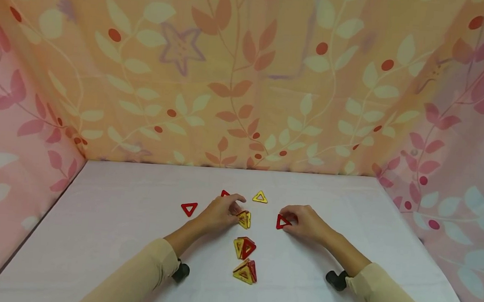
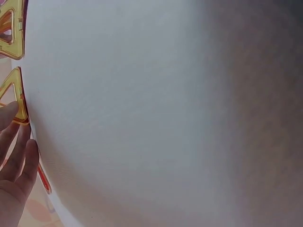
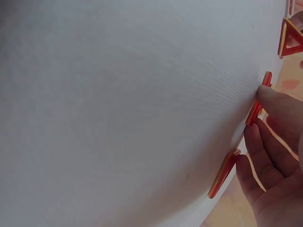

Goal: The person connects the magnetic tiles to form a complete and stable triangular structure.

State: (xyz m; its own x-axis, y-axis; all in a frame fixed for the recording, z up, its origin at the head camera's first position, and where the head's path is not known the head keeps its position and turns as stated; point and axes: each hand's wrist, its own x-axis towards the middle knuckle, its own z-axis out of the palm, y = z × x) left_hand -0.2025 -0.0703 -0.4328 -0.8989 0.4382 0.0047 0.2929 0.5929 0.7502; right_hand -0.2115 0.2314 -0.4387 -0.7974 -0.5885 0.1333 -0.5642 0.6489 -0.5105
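Note:
Near the middle of the table, my left hand (image 1: 220, 212) holds a small upright pyramid of yellow triangular magnetic tiles (image 1: 244, 219). In the left wrist view the thumb lies on a yellow tile face (image 2: 20, 106), fingers behind it. My right hand (image 1: 306, 222), to the right and apart from the pyramid, pinches a red triangular magnetic tile (image 1: 280, 222) between thumb and fingers. The right wrist view shows that red tile (image 3: 254, 111) edge-on, low over the white cloth. Part of another red tile (image 1: 224, 193) shows behind the left hand.
Two red and yellow tile pyramids, one (image 1: 244, 248) behind the other (image 1: 245, 272), stand nearer the front. A red triangle (image 1: 189, 208) lies flat at left, a yellow triangle (image 1: 260, 196) toward the back. Patterned curtains (image 1: 244, 123) border the table's back and sides.

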